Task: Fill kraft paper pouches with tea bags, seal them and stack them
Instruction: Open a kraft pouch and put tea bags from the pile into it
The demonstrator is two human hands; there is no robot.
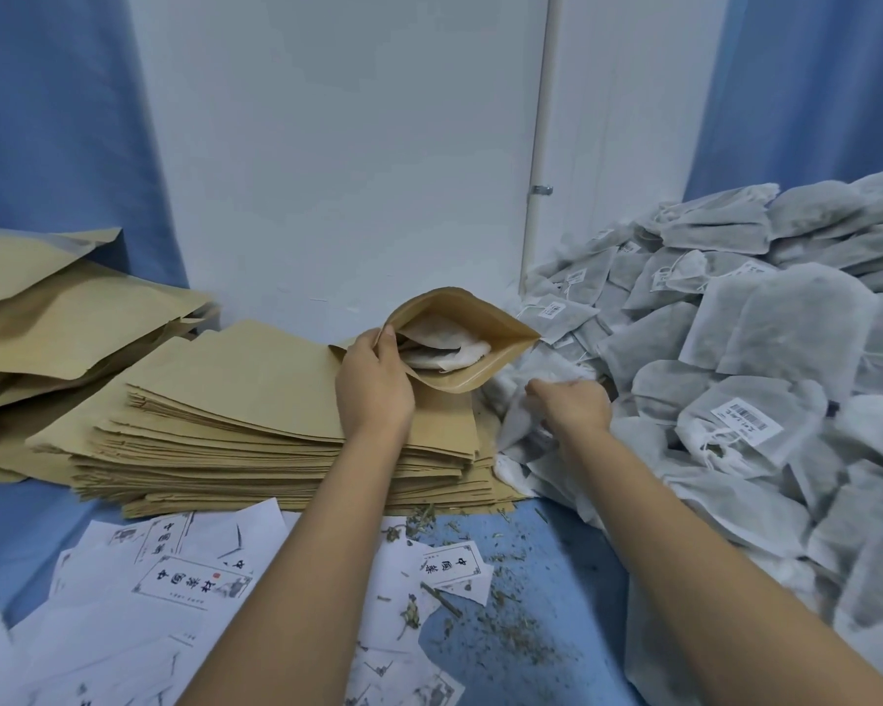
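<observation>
While the left hand [376, 384] grips the left rim of an open kraft pouch [460, 318], thumb inside the mouth and fingers curled round the outside, the pouch stands on top of the stack of flat pouches [256, 400], at the stack's right end. The mouth gapes wide and tilts toward the camera. Pale tea bags [444, 349] already lie inside it; it looks like 2 or 3, the count is unclear.

The right hand [572, 402] is just right of the stack, down in the heap of tea bags [760, 349], knuckles up, fingers bent toward a white bag. The hand is motion-blurred, so I cannot tell if it actually has hold of a bag.

The heap runs from the stack's right edge out to the right, piled high; some of its bags carry barcode labels and strings.

Left of the stack, partly overlapping it, sits a loose pile of bulkier kraft pouches [62, 308].

In front of the stack, printed paper labels [189, 578] lie scattered on the blue-covered table [546, 578], with loose tea crumbs [480, 619] spread among them and to their right.

Behind the stack there is a white wall [337, 145] with blue curtains [47, 119] on either side.
</observation>
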